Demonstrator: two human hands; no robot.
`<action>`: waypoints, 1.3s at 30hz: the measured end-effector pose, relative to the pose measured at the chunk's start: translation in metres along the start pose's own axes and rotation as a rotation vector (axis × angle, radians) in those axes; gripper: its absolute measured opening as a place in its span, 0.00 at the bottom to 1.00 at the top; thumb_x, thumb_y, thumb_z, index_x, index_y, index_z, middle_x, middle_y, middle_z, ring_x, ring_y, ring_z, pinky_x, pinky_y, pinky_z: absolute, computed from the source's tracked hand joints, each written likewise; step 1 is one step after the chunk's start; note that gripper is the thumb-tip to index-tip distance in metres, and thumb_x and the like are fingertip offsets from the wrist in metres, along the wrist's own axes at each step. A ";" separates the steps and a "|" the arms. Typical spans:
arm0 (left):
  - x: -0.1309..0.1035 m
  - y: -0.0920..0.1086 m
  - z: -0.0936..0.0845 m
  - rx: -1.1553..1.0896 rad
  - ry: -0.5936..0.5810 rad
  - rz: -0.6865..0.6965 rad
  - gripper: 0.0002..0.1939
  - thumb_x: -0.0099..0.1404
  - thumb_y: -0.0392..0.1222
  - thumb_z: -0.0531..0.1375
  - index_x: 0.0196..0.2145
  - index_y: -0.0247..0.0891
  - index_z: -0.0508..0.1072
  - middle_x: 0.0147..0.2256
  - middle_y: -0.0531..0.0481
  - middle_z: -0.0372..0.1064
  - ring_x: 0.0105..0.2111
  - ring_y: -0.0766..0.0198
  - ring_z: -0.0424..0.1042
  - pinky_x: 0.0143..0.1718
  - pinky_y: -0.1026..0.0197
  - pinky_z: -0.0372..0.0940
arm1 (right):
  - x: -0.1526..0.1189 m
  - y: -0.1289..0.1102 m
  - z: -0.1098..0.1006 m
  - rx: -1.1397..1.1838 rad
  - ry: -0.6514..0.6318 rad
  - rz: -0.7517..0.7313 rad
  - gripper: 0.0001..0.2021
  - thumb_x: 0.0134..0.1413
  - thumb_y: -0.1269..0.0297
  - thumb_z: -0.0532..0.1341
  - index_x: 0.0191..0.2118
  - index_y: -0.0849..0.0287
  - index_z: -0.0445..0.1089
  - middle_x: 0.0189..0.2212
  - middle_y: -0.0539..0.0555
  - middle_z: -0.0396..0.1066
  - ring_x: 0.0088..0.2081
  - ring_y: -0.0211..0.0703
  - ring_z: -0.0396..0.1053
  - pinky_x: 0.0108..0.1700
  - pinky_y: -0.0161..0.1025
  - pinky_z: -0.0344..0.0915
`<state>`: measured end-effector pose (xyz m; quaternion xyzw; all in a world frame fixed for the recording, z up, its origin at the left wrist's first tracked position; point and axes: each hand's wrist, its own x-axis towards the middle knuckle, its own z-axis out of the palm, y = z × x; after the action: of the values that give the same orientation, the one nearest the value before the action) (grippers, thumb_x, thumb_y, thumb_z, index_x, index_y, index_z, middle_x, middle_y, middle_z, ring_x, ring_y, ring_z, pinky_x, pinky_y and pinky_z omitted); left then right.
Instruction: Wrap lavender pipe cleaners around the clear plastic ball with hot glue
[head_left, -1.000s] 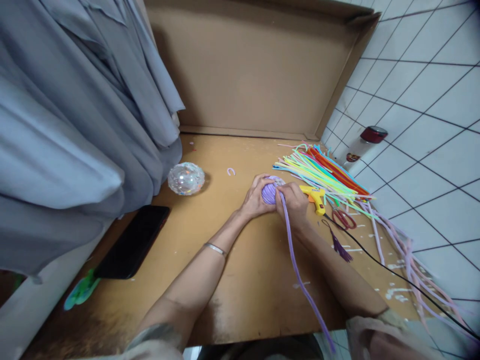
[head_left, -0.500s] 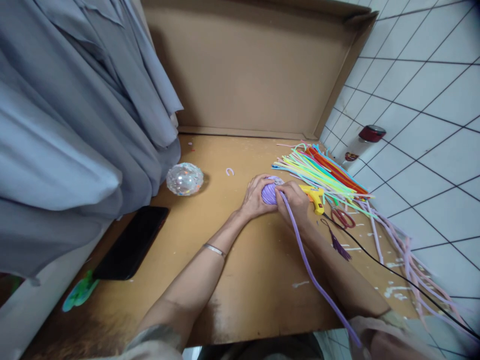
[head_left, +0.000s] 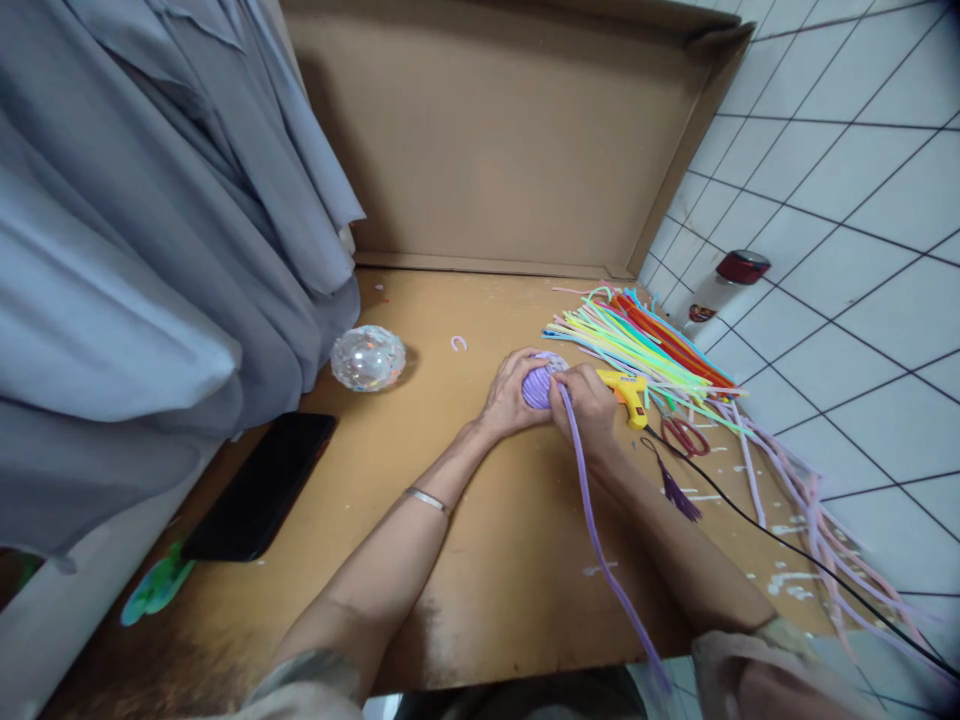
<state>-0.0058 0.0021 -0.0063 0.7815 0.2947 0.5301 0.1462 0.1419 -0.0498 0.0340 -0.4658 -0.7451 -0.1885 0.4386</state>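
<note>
Craft workspace: glue gun point(head_left: 634, 393), scissors point(head_left: 684, 434).

A silvery bracelet point(head_left: 427, 498) — a narrow, flat band — circles the left forearm point(head_left: 405, 545) some way above the wrist. The left sleeve point(head_left: 311, 685) is pale grey-beige cloth, gathered near the elbow; the right sleeve point(head_left: 750, 670) matches it, creased and loose. Dark clothing point(head_left: 517, 702) shows low between them.

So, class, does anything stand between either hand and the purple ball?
Nothing visible does: the left hand cups the purple ball and the right hand pinches a purple strand at its side. The yellow glue gun lies further right.
</note>
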 end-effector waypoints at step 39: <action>0.002 0.002 -0.005 -0.035 -0.032 0.022 0.31 0.49 0.41 0.73 0.50 0.40 0.70 0.55 0.39 0.66 0.56 0.50 0.71 0.58 0.46 0.68 | 0.005 0.000 -0.003 0.214 -0.029 0.123 0.08 0.61 0.67 0.58 0.36 0.54 0.76 0.33 0.54 0.72 0.36 0.44 0.72 0.40 0.41 0.70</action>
<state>-0.0096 0.0008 -0.0015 0.7904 0.2742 0.5244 0.1585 0.1428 -0.0490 0.0401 -0.4637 -0.7373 -0.0737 0.4857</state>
